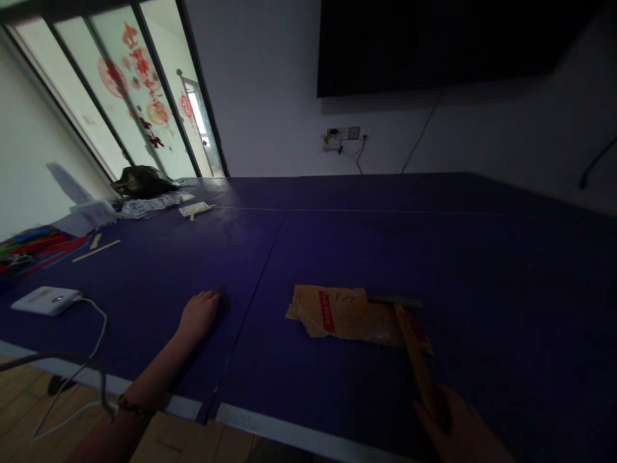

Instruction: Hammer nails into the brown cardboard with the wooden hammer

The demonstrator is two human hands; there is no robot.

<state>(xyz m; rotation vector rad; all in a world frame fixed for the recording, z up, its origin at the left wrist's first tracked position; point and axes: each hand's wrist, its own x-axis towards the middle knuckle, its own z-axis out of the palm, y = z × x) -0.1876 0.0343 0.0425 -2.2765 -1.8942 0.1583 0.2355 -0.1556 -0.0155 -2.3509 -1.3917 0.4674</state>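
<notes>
My right hand (456, 421) is wrapped round the lower wooden handle of a hammer (413, 347). The dark, narrow head of this hammer lies over the upper right part of a flat tan paper packet (344, 315) with a red label and torn left edge. Whether the head touches the packet I cannot tell. On the purple tabletop to the left rests my left hand (200, 315), its fingers closed. A small, thin dark tip pokes out past those fingers; its kind is too small to make out.
A white power bank (47, 300) with a cable lies at the left. Behind it are coloured strips (45, 247), a dark bag (144, 182) and a small white packet (195, 209). A seam splits the purple table (260, 257). A television (448, 45) hangs on the wall.
</notes>
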